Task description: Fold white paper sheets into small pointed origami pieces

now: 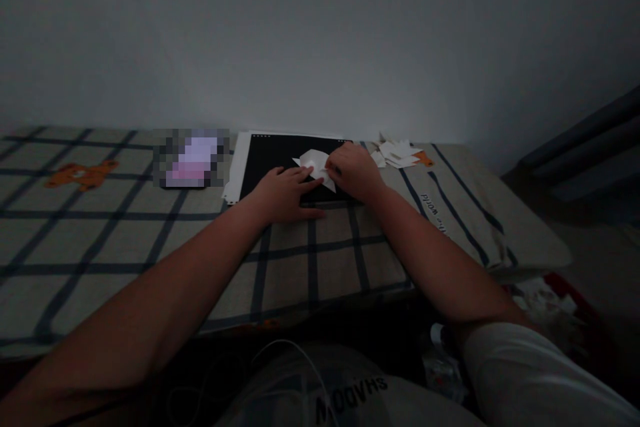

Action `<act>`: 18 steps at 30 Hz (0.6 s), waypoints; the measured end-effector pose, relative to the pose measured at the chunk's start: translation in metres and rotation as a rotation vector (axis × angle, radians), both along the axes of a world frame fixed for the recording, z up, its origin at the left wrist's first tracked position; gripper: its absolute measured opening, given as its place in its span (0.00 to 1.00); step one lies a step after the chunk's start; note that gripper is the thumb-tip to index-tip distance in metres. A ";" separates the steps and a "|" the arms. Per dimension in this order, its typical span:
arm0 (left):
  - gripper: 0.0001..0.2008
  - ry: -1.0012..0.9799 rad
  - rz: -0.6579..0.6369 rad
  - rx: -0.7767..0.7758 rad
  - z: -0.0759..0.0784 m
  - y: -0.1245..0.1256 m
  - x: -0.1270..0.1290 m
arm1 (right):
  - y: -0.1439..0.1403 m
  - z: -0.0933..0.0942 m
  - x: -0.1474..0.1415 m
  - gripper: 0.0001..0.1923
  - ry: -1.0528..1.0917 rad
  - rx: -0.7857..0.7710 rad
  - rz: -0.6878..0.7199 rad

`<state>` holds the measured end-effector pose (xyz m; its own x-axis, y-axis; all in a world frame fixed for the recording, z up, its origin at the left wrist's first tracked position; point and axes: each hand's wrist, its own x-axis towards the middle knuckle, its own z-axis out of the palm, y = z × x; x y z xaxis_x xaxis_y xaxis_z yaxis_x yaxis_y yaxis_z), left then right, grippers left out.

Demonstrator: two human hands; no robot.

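Note:
A small white piece of folded paper [316,159] lies over a black sheet [265,160], with pointed corners sticking out to the left and lower right. My left hand [287,193] rests on its near left side, fingers stretched out and the fingertips touching the paper. At the paper's right edge, the fingers of my right hand [354,170] are bent together in a pinch on it. Part of the paper is hidden under my fingers. White sheets [235,173] show under the black one along its left edge.
Several folded white paper pieces [397,153] are heaped right of the black sheet. A blurred phone [193,160] lies to the left on the checked cloth [125,233]. A wall [300,40] stands behind. Below right is a red container [565,293] with white scraps.

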<state>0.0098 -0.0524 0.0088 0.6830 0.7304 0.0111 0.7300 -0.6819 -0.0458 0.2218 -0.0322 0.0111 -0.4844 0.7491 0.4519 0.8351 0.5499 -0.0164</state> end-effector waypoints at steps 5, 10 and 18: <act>0.42 0.005 0.006 -0.005 0.002 -0.002 0.002 | -0.003 0.002 0.003 0.10 -0.038 -0.003 -0.004; 0.44 -0.016 -0.004 -0.009 -0.001 0.002 0.000 | -0.002 -0.003 0.004 0.10 -0.081 -0.018 -0.001; 0.43 0.020 -0.013 -0.038 0.001 -0.001 0.001 | 0.000 -0.004 0.004 0.12 -0.125 -0.037 -0.004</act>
